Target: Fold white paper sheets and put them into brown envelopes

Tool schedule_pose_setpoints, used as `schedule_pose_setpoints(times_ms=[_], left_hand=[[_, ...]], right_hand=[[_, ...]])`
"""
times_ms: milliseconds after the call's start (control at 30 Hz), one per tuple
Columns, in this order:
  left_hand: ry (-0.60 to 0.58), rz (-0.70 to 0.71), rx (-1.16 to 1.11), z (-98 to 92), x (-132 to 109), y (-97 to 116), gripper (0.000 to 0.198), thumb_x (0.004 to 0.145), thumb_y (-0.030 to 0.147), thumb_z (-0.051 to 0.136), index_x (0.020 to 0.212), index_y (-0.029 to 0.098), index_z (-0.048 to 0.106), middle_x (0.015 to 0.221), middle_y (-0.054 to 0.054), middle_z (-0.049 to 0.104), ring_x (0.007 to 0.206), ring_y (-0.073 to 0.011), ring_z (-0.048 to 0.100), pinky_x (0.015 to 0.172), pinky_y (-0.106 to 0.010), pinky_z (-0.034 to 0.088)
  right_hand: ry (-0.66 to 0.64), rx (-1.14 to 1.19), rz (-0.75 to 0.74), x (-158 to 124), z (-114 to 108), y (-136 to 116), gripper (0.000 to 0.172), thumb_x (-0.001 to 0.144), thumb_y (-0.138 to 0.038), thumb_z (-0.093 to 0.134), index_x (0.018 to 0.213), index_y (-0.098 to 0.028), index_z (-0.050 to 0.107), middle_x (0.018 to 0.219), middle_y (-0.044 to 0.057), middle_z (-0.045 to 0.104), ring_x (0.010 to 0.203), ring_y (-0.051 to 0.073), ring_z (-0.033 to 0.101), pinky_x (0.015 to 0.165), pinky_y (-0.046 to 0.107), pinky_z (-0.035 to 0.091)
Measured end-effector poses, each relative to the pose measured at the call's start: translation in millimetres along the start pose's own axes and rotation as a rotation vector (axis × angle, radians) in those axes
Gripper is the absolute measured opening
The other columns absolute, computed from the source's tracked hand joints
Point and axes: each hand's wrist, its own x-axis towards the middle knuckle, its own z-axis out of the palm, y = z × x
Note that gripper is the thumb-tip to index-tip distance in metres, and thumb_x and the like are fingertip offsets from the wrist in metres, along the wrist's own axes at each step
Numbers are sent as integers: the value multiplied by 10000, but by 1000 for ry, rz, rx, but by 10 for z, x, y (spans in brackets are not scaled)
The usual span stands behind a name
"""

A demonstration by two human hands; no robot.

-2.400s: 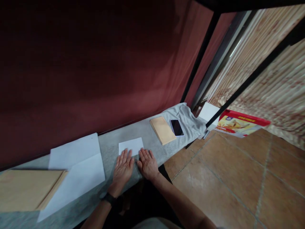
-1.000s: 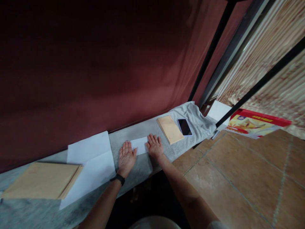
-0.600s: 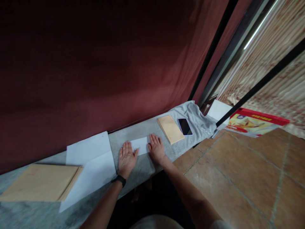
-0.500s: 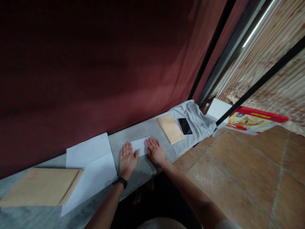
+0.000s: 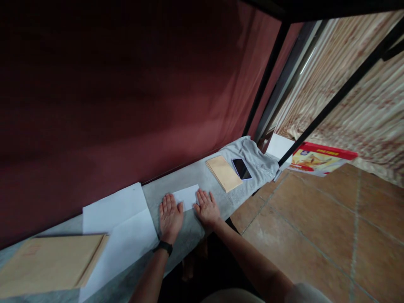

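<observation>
A dark red wall (image 5: 126,126) ran behind the narrow table (image 5: 179,177), which was draped in grey cloth. Through my head view I had the small white paper (image 5: 187,196) on the table, between the two hands. The left hand (image 5: 171,215) lay palm down at its left end, fingers straight out and thumb apart; the right hand (image 5: 207,207) lay flat at the other end, fingers slightly spread. Neither pinched anything, and I couldn't tell how hard they pressed. Just beyond the right hand were the tan envelopes (image 5: 224,173), with a phone (image 5: 242,168) beside them; to the left, brown envelopes (image 5: 52,263) overlapped the large white sheets (image 5: 124,233).

My worry was the soft cloth: uneven pressure could ruck it and crease the paper or skew it. A wide sweep rightward might also knock the envelopes into the phone.
</observation>
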Motion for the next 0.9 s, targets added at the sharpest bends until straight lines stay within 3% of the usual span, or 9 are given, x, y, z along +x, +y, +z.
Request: schedule_pose_setpoints(times_ms=[100, 233, 333, 433, 600, 700, 800, 900], left_hand=[[2, 62, -12, -10, -11, 72, 613, 1014, 338, 275, 1486, -24, 421, 1593, -239, 354, 1531, -321, 235, 1239, -543, 185], [-133, 291, -66, 52, -13, 372, 567, 1034, 335, 254, 1513, 90, 431, 1594, -146, 400, 1518, -252, 289, 1239, -483, 233], [-187, 297, -59, 116, -4, 545, 582, 1039, 375, 254, 1525, 97, 414, 1597, -146, 394, 1512, -249, 305, 1235, -464, 246], [-192, 213, -20, 142, 6, 484, 628, 1034, 402, 264, 1535, 41, 374, 1607, -186, 356, 1525, -270, 268, 1235, -467, 243], [-159, 84, 41, 115, 24, 41, 655, 1019, 411, 272, 1546, 28, 345, 1602, -200, 358, 1523, -286, 270, 1232, -474, 239], [-149, 38, 78, 95, 42, -96, 654, 1009, 385, 275, 1529, -2, 362, 1583, -224, 381, 1513, -303, 292, 1230, -490, 239], [-103, 10, 89, 105, 57, 26, 649, 1009, 369, 262, 1503, -31, 391, 1563, -253, 399, 1505, -325, 304, 1227, -522, 230], [-110, 149, 11, 152, 78, 309, 622, 1018, 348, 244, 1519, 5, 382, 1584, -215, 385, 1517, -290, 285, 1231, -498, 241]], right_hand=[[-5, 9, 7, -5, -2, -5, 582, 1059, -447, 358, 1547, -131, 377, 1591, 124, 393, 1490, 250, 343, 1245, 483, 172], [-31, 17, -4, -14, -9, 15, 552, 1057, -363, 348, 1556, -127, 360, 1611, 120, 358, 1503, 264, 312, 1248, 499, 160], [-41, 10, -24, -16, -3, 32, 536, 1044, -270, 347, 1563, -139, 349, 1619, 115, 344, 1506, 261, 306, 1248, 497, 165], [-24, 31, -8, -10, 12, 30, 539, 1049, -313, 354, 1555, -129, 366, 1604, 122, 374, 1495, 266, 329, 1248, 497, 171], [19, 67, 32, -2, 24, -2, 581, 1046, -411, 389, 1547, -117, 379, 1592, 132, 393, 1485, 275, 348, 1249, 496, 177], [35, 79, 56, -2, 25, -12, 586, 1044, -415, 394, 1549, -117, 376, 1594, 132, 389, 1484, 277, 350, 1252, 491, 173], [37, 87, 54, -2, 30, -4, 595, 1047, -423, 381, 1552, -109, 367, 1597, 134, 382, 1487, 283, 343, 1253, 497, 172], [17, 75, 38, -5, 45, 16, 579, 1048, -386, 377, 1556, -109, 360, 1602, 134, 372, 1499, 291, 317, 1249, 510, 181]])
